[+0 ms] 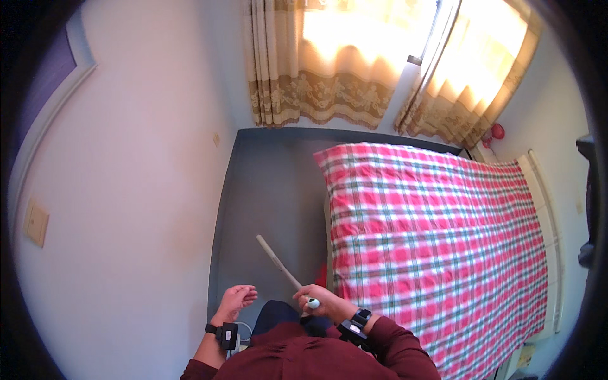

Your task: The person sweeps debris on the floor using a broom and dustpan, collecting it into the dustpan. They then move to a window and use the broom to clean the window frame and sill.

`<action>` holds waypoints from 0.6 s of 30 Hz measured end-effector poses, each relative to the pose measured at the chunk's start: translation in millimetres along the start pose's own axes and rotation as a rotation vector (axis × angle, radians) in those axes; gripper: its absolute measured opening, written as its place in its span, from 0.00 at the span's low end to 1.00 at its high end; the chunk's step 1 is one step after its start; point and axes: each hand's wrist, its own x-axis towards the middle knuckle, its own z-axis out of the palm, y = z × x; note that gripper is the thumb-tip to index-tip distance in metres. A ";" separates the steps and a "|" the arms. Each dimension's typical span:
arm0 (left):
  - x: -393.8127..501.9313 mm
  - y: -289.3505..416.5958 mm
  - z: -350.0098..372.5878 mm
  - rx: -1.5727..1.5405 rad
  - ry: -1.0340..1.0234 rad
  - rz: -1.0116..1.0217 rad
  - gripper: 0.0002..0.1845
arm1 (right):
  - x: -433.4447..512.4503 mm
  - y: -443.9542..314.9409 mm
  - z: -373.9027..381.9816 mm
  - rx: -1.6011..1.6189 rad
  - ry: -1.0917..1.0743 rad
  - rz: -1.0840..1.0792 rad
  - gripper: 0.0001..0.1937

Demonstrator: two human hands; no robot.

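Note:
A long off-white stick (280, 266), perhaps a plastic or metal tube, slants away over the grey floor. My right hand (317, 301) is closed around it near its close end, where a rounded pale knob with a dark hole shows. Its far end points to the left and away from me, apparently touching nothing. My left hand (235, 300) hovers near the white wall with loosely bent fingers and nothing in it. Both wrists carry black straps with small dark boxes.
A bed with a red, white and green checked cover (427, 228) fills the right side. Grey floor (266, 190) runs between it and the wall (152, 166), which bears a light switch (36, 223). Patterned curtains (346, 90) hang at the window. Something red (322, 276) lies beside the bed.

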 end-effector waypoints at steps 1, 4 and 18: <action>20.5 10.9 7.2 -0.087 -0.023 -0.026 0.14 | 10.0 -21.7 13.9 -0.057 -0.030 -0.009 0.04; 91.3 44.6 22.6 -0.233 -0.172 -0.163 0.17 | 49.9 -82.0 56.0 -0.146 0.001 -0.002 0.06; 344.0 263.1 1.2 -0.665 0.075 -0.365 0.06 | 149.4 -377.2 145.2 -0.704 0.199 -0.384 0.15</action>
